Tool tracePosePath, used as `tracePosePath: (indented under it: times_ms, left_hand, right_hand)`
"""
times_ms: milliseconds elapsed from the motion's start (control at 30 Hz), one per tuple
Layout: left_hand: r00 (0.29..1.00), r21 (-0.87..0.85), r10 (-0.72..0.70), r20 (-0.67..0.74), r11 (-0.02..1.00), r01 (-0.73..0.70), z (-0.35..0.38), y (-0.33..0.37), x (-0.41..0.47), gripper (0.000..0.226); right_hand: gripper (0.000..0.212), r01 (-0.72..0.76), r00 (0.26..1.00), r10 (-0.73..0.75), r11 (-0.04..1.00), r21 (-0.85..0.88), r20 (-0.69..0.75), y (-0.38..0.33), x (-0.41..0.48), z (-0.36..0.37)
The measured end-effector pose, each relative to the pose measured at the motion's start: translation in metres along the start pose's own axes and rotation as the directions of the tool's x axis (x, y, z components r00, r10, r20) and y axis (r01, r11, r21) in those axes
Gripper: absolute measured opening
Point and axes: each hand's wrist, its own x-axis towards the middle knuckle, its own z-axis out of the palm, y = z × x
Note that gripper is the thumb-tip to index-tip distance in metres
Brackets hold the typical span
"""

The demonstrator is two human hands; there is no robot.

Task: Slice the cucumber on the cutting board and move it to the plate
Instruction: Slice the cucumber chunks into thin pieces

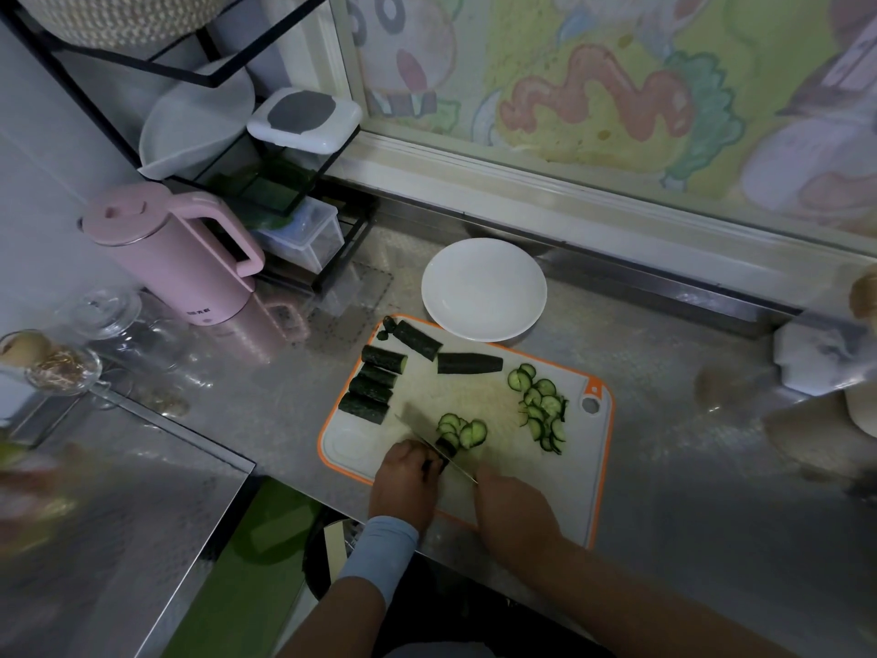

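The cucumber stub (pixel 447 447) I'm cutting lies near the lower edge of the cutting board (pixel 574 477), low in the frame's centre. My left hand (pixel 403 486) curls its fingers onto the stub. My right hand (pixel 515 512) is closed round the handle of the knife (pixel 417 427), whose blade is against the stub. Fresh slices (pixel 467 432) lean beside it, with a heap of slices (pixel 543 410) further right. Uncut chunks (pixel 375 382) lie at the board's upper left, and the white plate (pixel 484 289) sits just past the board's upper edge.
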Motion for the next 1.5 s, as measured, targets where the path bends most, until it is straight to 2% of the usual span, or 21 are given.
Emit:
tracePosePath:
  times_ms: [100,200,333,567,733,833,1067,1167,1500]
  left_hand:
    - [1.0,0.02,0.029,0.001,0.999,-0.029,-0.002,0.003,-0.001,0.011]
    - [0.999,0.026,0.033,0.011,0.999,-0.033,-0.003,0.003,-0.001,0.011]
    - [0.999,0.029,0.011,0.045,0.999,-0.012,-0.004,-0.001,0.002,0.011]
    - [0.999,0.036,0.029,0.038,0.999,-0.031,-0.003,-0.002,0.001,0.011]
    - [0.998,0.031,0.053,0.034,0.998,-0.054,-0.003,-0.002,0.0,0.007]
    - [0.998,-0.003,0.057,0.019,0.998,-0.057,0.0,-0.006,-0.002,0.006]
    - [0.999,-0.002,0.002,0.042,1.0,-0.002,0.0,-0.005,-0.002,0.01]
    - [0.999,-0.002,-0.004,0.04,1.0,0.004,-0.003,-0.001,-0.002,0.01]
    - [0.999,0.008,0.007,0.041,1.0,-0.008,-0.004,0.0,-0.003,0.011]
  right_hand:
    - [0.04,-0.042,0.998,0.042,0.999,0.008,-0.036,-0.006,0.014,0.003]
    - [0.03,-0.053,0.999,0.053,0.998,-0.032,-0.004,-0.01,0.019,-0.003]
    - [0.041,-0.041,0.999,0.041,0.999,-0.023,-0.015,-0.004,0.009,-0.004]
    - [0.043,0.007,1.0,-0.007,1.0,-0.002,-0.028,0.006,-0.013,-0.006]
    - [0.036,-0.008,1.0,0.009,1.0,0.014,-0.024,0.001,0.003,0.001]
    - [0.038,-0.021,1.0,0.021,1.0,0.013,-0.017,-0.008,0.017,-0.002]
    - [0.038,-0.037,0.999,0.037,0.999,-0.004,-0.007,-0.008,0.017,-0.003]
    - [0.039,-0.027,0.999,0.026,0.999,-0.021,-0.041,-0.002,0.005,-0.002]
    - [0.045,-0.013,1.0,0.012,0.999,-0.03,-0.019,0.003,-0.007,-0.003]
